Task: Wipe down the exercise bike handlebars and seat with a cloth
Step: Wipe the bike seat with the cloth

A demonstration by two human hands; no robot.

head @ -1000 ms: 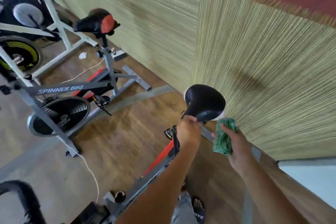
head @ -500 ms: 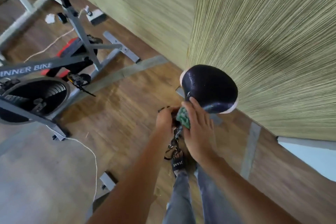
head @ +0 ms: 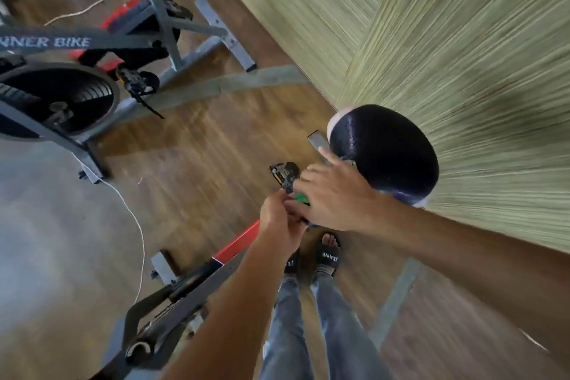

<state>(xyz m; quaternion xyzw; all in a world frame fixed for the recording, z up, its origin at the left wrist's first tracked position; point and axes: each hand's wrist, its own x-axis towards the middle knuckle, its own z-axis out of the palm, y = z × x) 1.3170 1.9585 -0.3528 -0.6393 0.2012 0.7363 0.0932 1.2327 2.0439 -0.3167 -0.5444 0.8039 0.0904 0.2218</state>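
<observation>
Black and glossy, the rounded vinyl bike seat [head: 385,151] stands out against the straw-coloured reed wall panel [head: 462,55], its broad rear toward that wall and its narrow nose running back under the person's arms, so its long axis points from the wall toward the person's feet. The right hand [head: 336,197] lies just below and in front of the seat's near edge, fingers spread and loosely extended over the nose, the index tip close to the seat's rim. Only a sliver of the small green patterned cloth [head: 300,198] shows, tucked beneath that palm, between the two hands; whether the right fingers actually clasp it or merely press it down I cannot tell. The left hand [head: 277,222] sits on the near side of the seat, curled in a pinch at the cloth's edge or the seat's nose, too blurred to say which. To my eye the right hand is the nearer to the seat top, and the wipe would have to travel up and away along that axis toward the wall. A second grey-framed spinner bike [head: 92,49] stands well apart from the seat.
</observation>
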